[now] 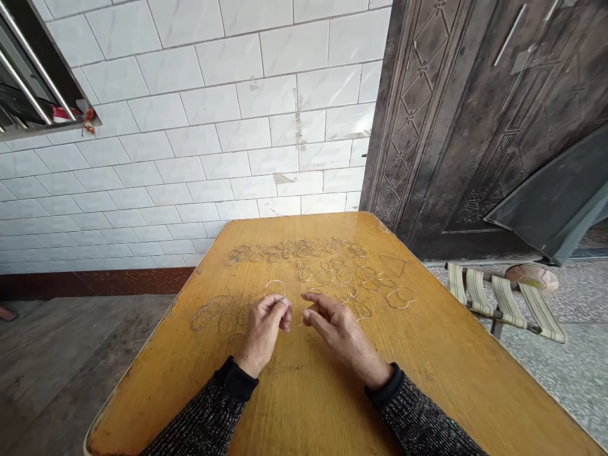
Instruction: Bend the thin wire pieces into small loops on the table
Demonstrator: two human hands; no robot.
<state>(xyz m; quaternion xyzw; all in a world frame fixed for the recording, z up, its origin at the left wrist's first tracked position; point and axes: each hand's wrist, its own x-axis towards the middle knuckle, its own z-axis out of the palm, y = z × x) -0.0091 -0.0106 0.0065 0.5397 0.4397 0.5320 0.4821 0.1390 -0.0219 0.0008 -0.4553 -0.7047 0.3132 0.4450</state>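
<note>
My left hand (pixel 264 328) is closed in a pinch, thumb against forefinger, over the table. From its fingers rises a thin, copper-coloured wire loop (pixel 274 281), its lower part hidden behind the hand. My right hand (pixel 338 326) is a short way to the right, thumb and forefinger apart, with nothing visible between them. Beyond it lie several wire loops (pixel 401 297) bent into petal-like shapes. More twisted wire loops (pixel 209 311) rest to the left of my left hand, and a row of wire loops (pixel 304 247) runs across the far part of the table.
The yellow wooden table (pixel 304 405) reaches to a white tiled wall (pixel 199 126). A dark carved door (pixel 456 139) stands at the right, with a striped folding stool (pixel 503 301) and a round pinkish object (pixel 532 277) on the floor before it. A barred window (pixel 38 69) is upper left.
</note>
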